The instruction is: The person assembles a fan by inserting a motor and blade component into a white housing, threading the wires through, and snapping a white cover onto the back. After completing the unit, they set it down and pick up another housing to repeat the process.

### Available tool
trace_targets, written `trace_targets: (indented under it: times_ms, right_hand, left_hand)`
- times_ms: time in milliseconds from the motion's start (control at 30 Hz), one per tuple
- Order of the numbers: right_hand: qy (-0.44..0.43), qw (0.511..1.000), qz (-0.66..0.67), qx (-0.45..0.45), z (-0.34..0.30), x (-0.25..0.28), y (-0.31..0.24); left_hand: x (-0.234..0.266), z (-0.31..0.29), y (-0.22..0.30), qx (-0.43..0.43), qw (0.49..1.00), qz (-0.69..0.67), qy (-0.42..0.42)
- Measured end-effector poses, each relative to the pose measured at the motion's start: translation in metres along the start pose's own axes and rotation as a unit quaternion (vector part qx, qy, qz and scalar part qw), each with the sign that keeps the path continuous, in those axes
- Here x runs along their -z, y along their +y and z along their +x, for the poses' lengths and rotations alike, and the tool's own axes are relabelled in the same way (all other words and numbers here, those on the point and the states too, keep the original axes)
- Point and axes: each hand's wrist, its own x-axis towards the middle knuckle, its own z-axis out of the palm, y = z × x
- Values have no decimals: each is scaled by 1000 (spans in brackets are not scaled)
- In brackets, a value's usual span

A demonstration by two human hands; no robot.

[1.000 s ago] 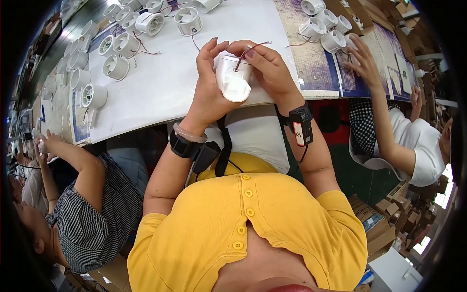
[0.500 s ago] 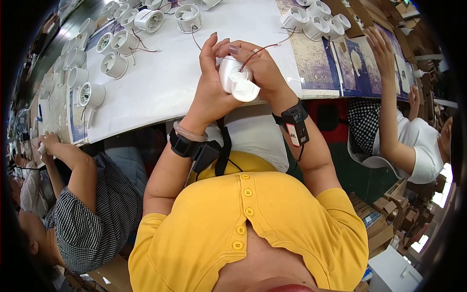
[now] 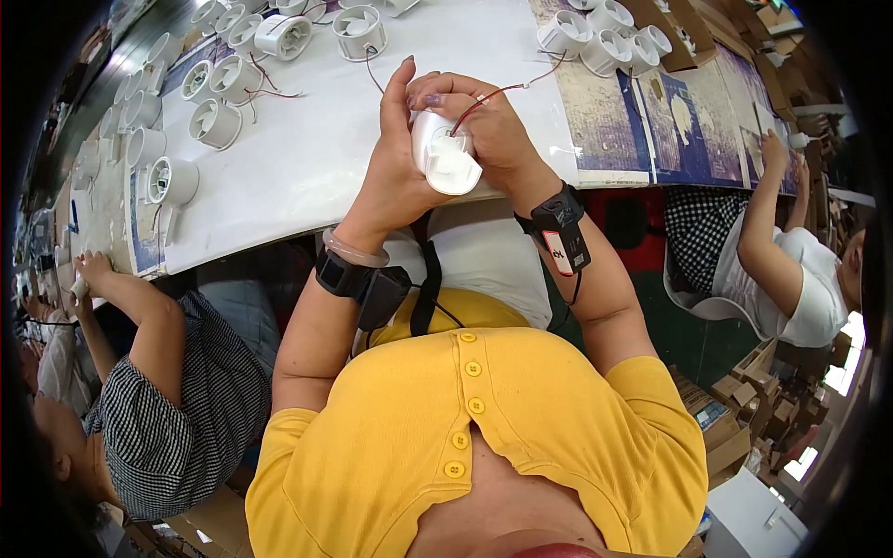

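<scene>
In front of my chest, above the table's near edge, I hold a white plastic fan housing between both hands. A flat white cap-like piece sits at its near end; whether it is attached I cannot tell. My left hand wraps round the left side with its thumb pointing up. My right hand closes over the right side, its fingers bent across the top. From the housing a thin red wire runs up to the right, past my right fingers, to a small white connector.
White round fan units with trailing wires stand along the left and far side of the white table. Another cluster of fan units stands at the far right, beside cardboard boxes. Co-workers sit on both sides, one in a checked top.
The housing in my hands has shifted slightly left and turned a little, with the cap-like piece moving along. On the right, a co-worker's raised arm has come down to the table.
</scene>
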Motion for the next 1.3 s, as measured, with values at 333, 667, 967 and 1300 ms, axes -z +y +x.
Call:
trace_targets:
  times_ms: [333,667,967,1300]
  right_hand:
    - [22,1000,21,-8,3,12,5]
    - [35,973,-127,188,-10,14,9]
    - [118,959,-201,160,-10,6,5]
    - [7,958,-190,213,-13,18,-14]
  left_hand:
    - [-6,4,-6,-25,997,-50,59]
    - [-6,-2,5,15,994,81,73]
    - [-9,-6,-1,-13,977,201,77]
    - [-5,-5,-1,-14,980,175,99]
